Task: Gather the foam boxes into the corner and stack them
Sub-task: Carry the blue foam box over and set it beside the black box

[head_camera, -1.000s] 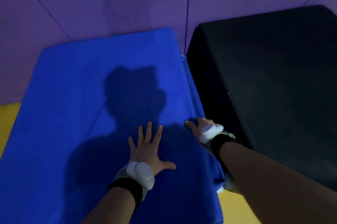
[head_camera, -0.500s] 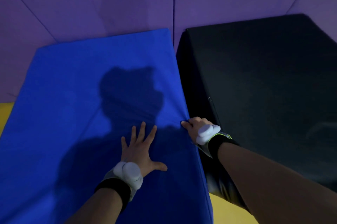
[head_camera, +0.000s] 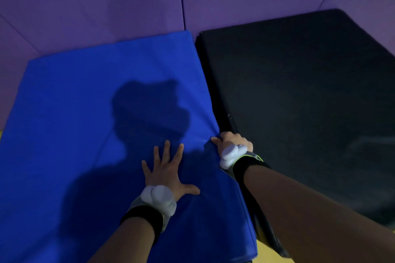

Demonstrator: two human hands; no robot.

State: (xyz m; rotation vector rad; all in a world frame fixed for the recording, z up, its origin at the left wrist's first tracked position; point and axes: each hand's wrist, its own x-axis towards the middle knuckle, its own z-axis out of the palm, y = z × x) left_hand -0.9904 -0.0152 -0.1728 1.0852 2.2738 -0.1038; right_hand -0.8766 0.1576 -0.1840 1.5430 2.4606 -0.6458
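left hand [head_camera: 165,171] splayed flat on blue foam box [head_camera: 85,134]; right hand [head_camera: 232,145] grips its right edge; long axis runs toward the wall [head_camera: 106,1].

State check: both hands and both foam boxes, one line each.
left hand: open, flat, fingers spread on the blue box top
right hand: closed on the blue box's right edge
blue foam box: against the purple wall, beside the black box
black foam box: in the corner, nothing stacked on it
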